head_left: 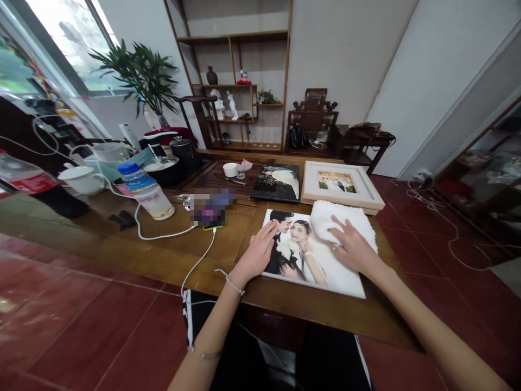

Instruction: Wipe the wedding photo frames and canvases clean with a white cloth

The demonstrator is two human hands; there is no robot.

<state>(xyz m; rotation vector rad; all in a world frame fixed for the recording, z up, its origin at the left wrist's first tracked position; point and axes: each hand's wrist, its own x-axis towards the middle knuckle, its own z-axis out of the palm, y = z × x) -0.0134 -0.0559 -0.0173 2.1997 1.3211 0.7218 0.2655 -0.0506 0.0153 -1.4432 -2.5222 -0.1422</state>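
Table (234, 239): filling the mid-view, its front edge running just short of the person's lap. Bare wood is showing left of the work, and a narrow strip is lying between print and front edge.

Shelf (260, 37): standing behind, well apart.

Print (303, 258): lying flat, couple side up, near the table's front right corner. Its far right corner is hiding under the cloth.

Frame (337, 182): lying just beyond the print, its right corner reaching the table's right edge, so little room is remaining there.

Dark print (277, 182): lying left of the frame, close beside it.

Cloth (358, 220): white, bunching over the print's far right part.

Left hand (262, 250): lying flat and extended on the print's left edge, fingers together, gripping nothing.

Right hand (354, 247): resting on top of the cloth, fingers spreading loosely, not closing around it.

Cola bottle (38, 184) and drink bottle (146, 190): sitting well to the left, clear of both hands.

Phone (215, 208): blurring out, so identity is only probable; lying left of the print with open wood between.

Cable (214, 237): trailing from it over the front edge.
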